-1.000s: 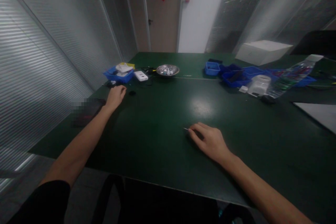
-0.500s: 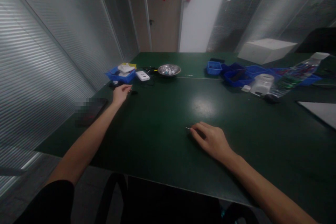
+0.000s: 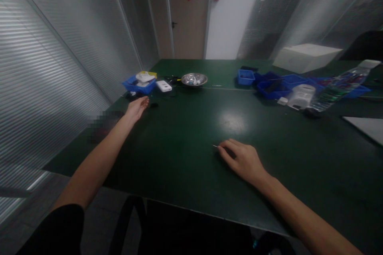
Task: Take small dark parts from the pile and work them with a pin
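My left hand [image 3: 137, 108] is stretched out to the far left of the green table [image 3: 179, 139]. Its fingers are curled together; anything inside them is hidden or too small to tell. Just right of its fingertips lies a small dark object [image 3: 154, 105]. A blue basket [image 3: 139, 87] holding white items stands beyond that hand. Close to the table's middle, my right hand [image 3: 241, 158] rests low with thumb and fingers pinched. A thin, pale, needle-like piece [image 3: 215, 146] sticks out leftward from its fingertips; its exact kind is unclear.
A white device [image 3: 164, 86] and a metal bowl [image 3: 194, 80] with small contents stand at the back. On the right are blue bins [image 3: 245, 77], a plastic bottle [image 3: 344, 85], a clear container [image 3: 301, 95] and a white box [image 3: 306, 56]. A blurred dark item [image 3: 106, 127] lies left.
My left hand has turned at the wrist, and its fingertips, pinched before, now look more curled in. The right hand keeps its pinch. The whole view has shifted slightly.
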Demonstrator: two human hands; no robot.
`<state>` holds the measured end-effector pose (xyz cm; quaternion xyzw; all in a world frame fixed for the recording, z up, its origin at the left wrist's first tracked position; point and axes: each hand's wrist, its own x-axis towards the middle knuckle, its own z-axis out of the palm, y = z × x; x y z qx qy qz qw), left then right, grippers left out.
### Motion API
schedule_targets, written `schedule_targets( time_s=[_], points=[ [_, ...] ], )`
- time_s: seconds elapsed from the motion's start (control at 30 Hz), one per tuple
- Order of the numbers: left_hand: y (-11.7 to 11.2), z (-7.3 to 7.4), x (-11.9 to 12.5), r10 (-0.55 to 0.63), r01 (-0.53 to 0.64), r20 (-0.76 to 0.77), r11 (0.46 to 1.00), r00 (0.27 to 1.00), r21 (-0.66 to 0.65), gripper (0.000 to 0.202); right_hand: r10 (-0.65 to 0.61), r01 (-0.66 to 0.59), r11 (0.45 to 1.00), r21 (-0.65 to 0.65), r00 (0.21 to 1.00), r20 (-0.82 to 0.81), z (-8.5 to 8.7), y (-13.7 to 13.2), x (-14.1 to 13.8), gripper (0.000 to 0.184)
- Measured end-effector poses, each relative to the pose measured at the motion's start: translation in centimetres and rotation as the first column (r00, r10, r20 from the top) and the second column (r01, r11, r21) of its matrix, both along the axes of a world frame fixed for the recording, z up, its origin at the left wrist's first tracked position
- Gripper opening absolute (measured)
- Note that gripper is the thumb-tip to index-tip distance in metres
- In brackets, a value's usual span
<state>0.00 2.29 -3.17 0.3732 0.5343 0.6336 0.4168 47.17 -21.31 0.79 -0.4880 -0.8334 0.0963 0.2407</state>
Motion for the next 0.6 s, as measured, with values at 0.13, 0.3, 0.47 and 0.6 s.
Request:
schedule_targets(
  time_s=[0.13,0.3,0.47,0.6],
  points=[
    [-0.5,0.1,0.1,-0.031,0.033,-0.115,0.999,0.993,0.009,0.031,-0.004,0.004,1.0,0.014,1.0,0.005,-0.1,0.1,0.1,0.033],
    [-1.4,0.5,0.9,-0.01,0.033,-0.402,0.998,0.916,0.051,0.04,-0.01,0.01,1.0,0.006,1.0,0.021,0.0,0.1,0.1,0.032],
    [-1.9,0.6,1.6,-0.113,0.123,-0.54,0.992,0.834,-0.019,0.04,-0.012,0.012,1.0,0.0,1.0,0.022,0.1,0.0,0.0,0.032],
    [-1.7,0.3,1.7,-0.099,0.098,-0.546,0.995,0.832,-0.03,0.035,-0.016,0.016,1.0,0.009,0.999,0.029,0.0,0.1,0.0,0.031]
  ],
)
